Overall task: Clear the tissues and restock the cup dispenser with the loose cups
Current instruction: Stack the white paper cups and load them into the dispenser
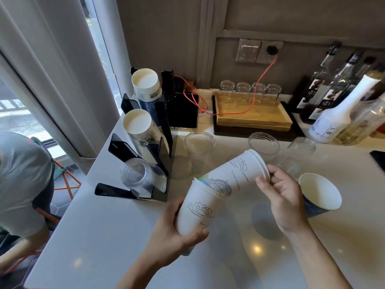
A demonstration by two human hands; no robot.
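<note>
Near the counter's (104,226) front edge, the left hand (166,232) grips one cup (198,209) whose mouth faces up-right, while the right hand (285,201) pinches a second cup (239,172) by its rim, nesting it base-first along that axis.

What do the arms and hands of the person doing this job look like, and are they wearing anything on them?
Both are bare. The left hand and right hand wear no gloves, and no rings, watch or bracelet show on the fingers or wrists. Both forearms run bare to the bottom edge of the picture, with no sleeve in view.
</note>
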